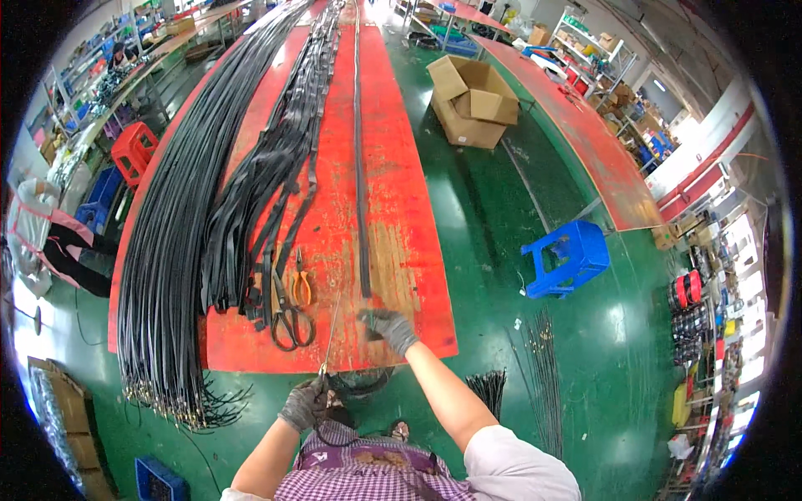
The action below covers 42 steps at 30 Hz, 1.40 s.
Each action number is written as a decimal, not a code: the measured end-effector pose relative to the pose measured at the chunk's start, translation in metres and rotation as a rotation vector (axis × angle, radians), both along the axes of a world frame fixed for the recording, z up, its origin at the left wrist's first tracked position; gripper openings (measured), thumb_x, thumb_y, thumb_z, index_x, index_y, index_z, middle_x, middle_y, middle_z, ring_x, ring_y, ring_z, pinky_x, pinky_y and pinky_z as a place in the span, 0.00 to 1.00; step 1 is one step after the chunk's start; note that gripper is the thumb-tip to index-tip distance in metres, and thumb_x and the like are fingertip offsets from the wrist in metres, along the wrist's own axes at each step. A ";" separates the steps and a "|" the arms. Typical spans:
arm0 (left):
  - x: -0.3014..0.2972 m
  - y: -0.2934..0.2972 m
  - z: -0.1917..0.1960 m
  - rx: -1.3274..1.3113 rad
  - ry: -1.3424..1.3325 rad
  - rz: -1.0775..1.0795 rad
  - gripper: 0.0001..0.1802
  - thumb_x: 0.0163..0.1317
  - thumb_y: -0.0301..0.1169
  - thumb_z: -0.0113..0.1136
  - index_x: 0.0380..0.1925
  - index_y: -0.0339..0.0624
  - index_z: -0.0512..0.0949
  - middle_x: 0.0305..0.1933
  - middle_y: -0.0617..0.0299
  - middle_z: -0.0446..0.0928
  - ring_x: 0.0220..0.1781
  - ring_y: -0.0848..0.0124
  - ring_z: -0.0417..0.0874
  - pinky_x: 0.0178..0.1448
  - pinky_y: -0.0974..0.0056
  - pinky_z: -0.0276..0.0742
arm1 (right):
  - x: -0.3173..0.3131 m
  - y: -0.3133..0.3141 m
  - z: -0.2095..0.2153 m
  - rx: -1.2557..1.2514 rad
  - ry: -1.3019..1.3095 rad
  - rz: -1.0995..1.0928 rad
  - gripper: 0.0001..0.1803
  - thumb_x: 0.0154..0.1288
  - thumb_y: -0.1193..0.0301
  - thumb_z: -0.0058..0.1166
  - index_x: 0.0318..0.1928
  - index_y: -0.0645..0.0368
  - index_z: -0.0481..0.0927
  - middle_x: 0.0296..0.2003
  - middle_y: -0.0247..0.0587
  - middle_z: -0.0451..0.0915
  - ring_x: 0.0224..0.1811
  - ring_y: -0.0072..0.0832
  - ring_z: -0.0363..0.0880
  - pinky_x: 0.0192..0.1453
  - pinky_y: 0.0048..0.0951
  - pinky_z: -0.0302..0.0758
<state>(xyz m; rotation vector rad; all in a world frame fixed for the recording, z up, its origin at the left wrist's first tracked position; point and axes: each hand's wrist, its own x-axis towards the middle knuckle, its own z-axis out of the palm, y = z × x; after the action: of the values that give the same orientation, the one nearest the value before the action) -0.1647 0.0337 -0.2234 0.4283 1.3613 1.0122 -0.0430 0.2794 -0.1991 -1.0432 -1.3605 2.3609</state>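
My left hand [305,403], in a grey glove, is closed around the end of a black cable at the table's near edge. From its fingertips a thin wire [332,334] runs up over the red tabletop. My gloved right hand [391,327] hovers over the table, its fingers apart and pointing left; nothing shows clearly in them. Just beyond it ends a long, narrow black sleeve [362,192], laid straight along the table. Black-handled scissors [292,327] and orange-handled pliers [301,288] lie left of the wire. A black cable loop [365,386] hangs below the edge.
A thick bundle of black cables [171,217] covers the left side of the red table [401,167], beside flat black strips [251,200]. A blue stool [570,257] and a cardboard box [472,108] stand right. Cables [543,376] lie on the floor. Another person [63,238] is at left.
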 end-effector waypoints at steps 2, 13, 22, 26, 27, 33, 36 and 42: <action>0.015 0.008 0.033 0.439 1.094 -0.251 0.05 0.53 0.33 0.47 0.26 0.45 0.67 0.20 0.60 0.70 0.20 0.60 0.72 0.24 0.61 0.68 | 0.008 0.013 -0.012 0.019 0.046 -0.043 0.18 0.51 0.75 0.51 0.44 0.64 0.70 0.34 0.42 0.76 0.29 0.29 0.76 0.30 0.29 0.74; 0.013 0.019 0.030 -0.343 -0.491 0.241 0.12 0.56 0.43 0.48 0.26 0.47 0.69 0.14 0.71 0.62 0.10 0.81 0.56 0.13 0.75 0.49 | -0.002 0.017 -0.042 0.133 0.014 -0.022 0.17 0.48 0.75 0.55 0.41 0.67 0.72 0.34 0.41 0.76 0.33 0.26 0.76 0.35 0.26 0.76; -0.004 0.012 0.015 -0.045 -0.270 0.032 0.12 0.57 0.41 0.46 0.25 0.45 0.68 0.14 0.70 0.62 0.11 0.80 0.57 0.14 0.74 0.51 | -0.014 0.028 -0.035 -0.094 0.063 0.171 0.20 0.47 0.68 0.58 0.41 0.65 0.72 0.32 0.39 0.76 0.30 0.25 0.75 0.34 0.25 0.74; -0.009 0.015 -0.007 0.513 0.527 -0.232 0.08 0.57 0.37 0.46 0.27 0.46 0.69 0.16 0.69 0.63 0.13 0.80 0.59 0.15 0.74 0.52 | -0.027 0.012 -0.021 0.228 -0.032 0.648 0.18 0.44 0.66 0.61 0.37 0.60 0.76 0.29 0.34 0.77 0.30 0.20 0.73 0.36 0.24 0.71; -0.009 0.023 -0.006 0.580 0.708 -0.276 0.06 0.57 0.35 0.46 0.28 0.46 0.69 0.16 0.69 0.63 0.13 0.80 0.59 0.15 0.74 0.52 | -0.030 0.005 -0.017 0.414 -0.064 0.838 0.18 0.43 0.66 0.61 0.36 0.59 0.76 0.29 0.34 0.77 0.30 0.19 0.73 0.37 0.23 0.71; -0.012 0.071 0.015 -0.162 -0.508 0.026 0.09 0.55 0.31 0.48 0.36 0.43 0.70 0.21 0.71 0.67 0.20 0.80 0.67 0.20 0.78 0.60 | -0.022 -0.027 -0.013 0.300 -0.135 0.683 0.15 0.41 0.67 0.63 0.31 0.57 0.76 0.24 0.31 0.75 0.28 0.17 0.69 0.33 0.21 0.68; -0.001 0.084 0.020 -0.124 -0.268 -0.033 0.15 0.56 0.31 0.48 0.43 0.40 0.69 0.23 0.71 0.69 0.22 0.82 0.67 0.22 0.79 0.61 | -0.009 -0.025 0.002 0.644 -0.074 0.613 0.15 0.42 0.69 0.62 0.34 0.58 0.75 0.23 0.30 0.73 0.25 0.16 0.67 0.31 0.20 0.67; 0.032 0.087 0.032 0.078 0.086 -0.213 0.15 0.58 0.33 0.47 0.42 0.36 0.70 0.27 0.70 0.70 0.31 0.82 0.68 0.35 0.73 0.68 | 0.038 -0.040 0.043 0.170 -0.181 0.374 0.14 0.47 0.73 0.57 0.36 0.62 0.74 0.25 0.33 0.75 0.26 0.19 0.71 0.33 0.22 0.70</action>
<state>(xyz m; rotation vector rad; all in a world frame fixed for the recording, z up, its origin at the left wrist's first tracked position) -0.1330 0.1211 -0.1910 0.6674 1.3237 0.8803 -0.0047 0.2393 -0.1559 -1.0502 -1.9344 2.3848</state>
